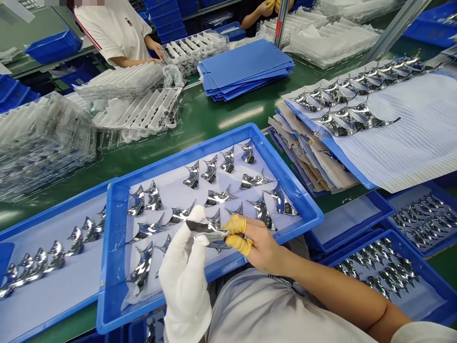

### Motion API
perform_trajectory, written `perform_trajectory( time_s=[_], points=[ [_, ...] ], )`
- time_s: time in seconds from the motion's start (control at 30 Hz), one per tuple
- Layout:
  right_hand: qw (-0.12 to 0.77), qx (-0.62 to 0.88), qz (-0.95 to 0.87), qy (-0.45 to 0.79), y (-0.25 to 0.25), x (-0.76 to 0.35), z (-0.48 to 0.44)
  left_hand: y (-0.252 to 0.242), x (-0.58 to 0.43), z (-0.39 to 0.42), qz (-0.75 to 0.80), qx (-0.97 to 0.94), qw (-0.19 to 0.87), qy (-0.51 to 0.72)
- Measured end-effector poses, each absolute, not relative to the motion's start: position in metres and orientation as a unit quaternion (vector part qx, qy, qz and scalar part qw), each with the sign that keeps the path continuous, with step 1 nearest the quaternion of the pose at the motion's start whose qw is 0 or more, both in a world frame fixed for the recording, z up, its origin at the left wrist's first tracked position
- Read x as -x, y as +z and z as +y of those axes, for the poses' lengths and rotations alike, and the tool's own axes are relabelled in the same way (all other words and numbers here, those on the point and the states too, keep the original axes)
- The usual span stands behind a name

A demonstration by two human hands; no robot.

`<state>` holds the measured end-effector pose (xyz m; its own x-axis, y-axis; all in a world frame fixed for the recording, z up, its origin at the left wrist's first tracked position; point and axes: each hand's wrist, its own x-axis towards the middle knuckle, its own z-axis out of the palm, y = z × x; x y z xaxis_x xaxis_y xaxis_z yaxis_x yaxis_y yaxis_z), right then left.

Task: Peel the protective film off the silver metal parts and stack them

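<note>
Over the front part of a blue tray [210,143], both hands meet at one shiny chrome part [207,229]. My left hand [189,276], in a white glove, grips the part's left end between thumb and fingers. On the other end, my right hand [255,240] pinches with fingertips covered in yellow finger cots. The held part is curved and mirror-like. Beneath it, several similar pointed chrome pieces [141,267] lie spread on the tray's white lining.
At the left is another tray [53,305] of chrome pieces. Blue sheets [246,66] are stacked behind. More chrome pieces lie on a padded stack [407,133] at right. Plastic blister trays [43,138] stand at left. A person [114,33] works across the green bench.
</note>
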<state>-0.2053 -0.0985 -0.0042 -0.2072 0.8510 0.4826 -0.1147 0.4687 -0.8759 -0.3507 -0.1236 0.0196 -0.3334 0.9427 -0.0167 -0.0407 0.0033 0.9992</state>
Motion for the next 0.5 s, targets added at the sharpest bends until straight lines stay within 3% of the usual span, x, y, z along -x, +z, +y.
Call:
perform_trajectory(
  time_s=[0.17,0.27,0.5],
  points=[
    [0.574,0.294,-0.697,0.313,-0.005,0.204,-0.099,0.012,0.352,-0.121,0.561,-0.388,0.419,0.599],
    [0.561,0.316,-0.723,0.250,-0.010,0.203,-0.101,0.006,0.354,-0.115,0.561,-0.357,0.473,0.579],
    [0.480,0.363,-0.782,0.161,0.000,0.176,-0.105,0.005,0.348,-0.097,0.555,-0.342,0.544,0.529]
  ],
)
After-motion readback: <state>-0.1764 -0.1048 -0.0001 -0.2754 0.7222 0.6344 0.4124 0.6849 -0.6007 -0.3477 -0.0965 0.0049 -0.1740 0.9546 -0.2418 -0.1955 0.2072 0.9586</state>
